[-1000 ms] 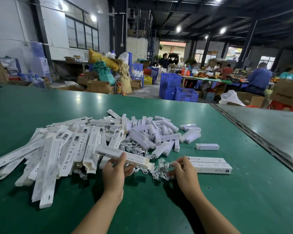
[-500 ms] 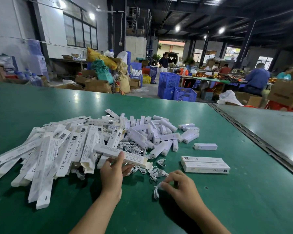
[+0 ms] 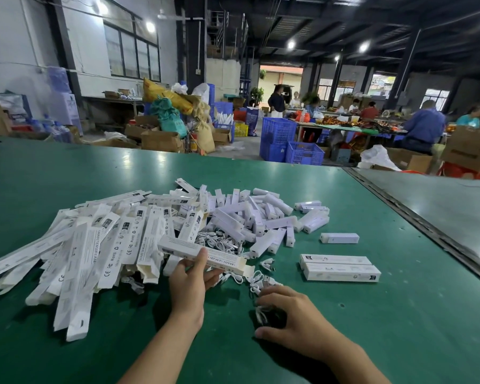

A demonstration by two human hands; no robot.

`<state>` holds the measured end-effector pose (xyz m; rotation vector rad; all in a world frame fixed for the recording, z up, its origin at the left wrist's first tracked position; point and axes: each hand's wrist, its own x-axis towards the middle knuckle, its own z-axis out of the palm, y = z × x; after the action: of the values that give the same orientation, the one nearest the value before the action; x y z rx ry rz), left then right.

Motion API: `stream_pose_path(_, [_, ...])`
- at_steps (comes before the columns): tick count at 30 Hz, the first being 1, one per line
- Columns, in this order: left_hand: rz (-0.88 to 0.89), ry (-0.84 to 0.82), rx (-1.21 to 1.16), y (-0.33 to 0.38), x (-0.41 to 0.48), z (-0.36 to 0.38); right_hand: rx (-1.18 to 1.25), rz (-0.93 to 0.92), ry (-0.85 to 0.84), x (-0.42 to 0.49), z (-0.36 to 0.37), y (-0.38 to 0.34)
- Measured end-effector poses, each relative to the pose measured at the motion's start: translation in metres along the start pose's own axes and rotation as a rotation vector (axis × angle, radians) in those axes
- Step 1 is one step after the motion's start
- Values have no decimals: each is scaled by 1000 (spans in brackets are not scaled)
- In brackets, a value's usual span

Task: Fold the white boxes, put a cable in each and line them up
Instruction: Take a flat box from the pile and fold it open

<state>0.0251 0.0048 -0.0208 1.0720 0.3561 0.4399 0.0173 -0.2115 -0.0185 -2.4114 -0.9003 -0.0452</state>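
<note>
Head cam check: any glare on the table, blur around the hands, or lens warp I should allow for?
Head view: ceiling lamps leave soft glare patches on the far green table; the cable that the right hand grips is motion-blurred; the box in the left hand is sharp, print readable; wide-angle warp tilts the pillars near the edges.

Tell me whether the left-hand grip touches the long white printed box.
Touching. Head view: the left-hand grip holds the long white printed cardboard box, thumb on top, fingers beneath.

Beyond the green table (image 3: 67, 176) — blue crates (image 3: 277, 134), cardboard boxes (image 3: 161, 141), a yellow sack (image 3: 166, 95), seated workers (image 3: 424, 126).
</note>
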Motion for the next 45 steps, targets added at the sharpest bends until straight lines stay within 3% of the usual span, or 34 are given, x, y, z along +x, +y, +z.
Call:
stream_pose_path(10, [-12,-20,1,2,-3,1,8,100,140,-2,-1,-2])
stream_pose_path(20, [-7,-81,53,-3,-11,8,447,267,465,1,2,-6])
stream_pose_path(37, [79,-218,107,-10,-27,17,739,431,556,6,2,-17])
stream_pose_path(45, [58,-196,70,-6,-29,17,861,416,456,4,-1,-21])
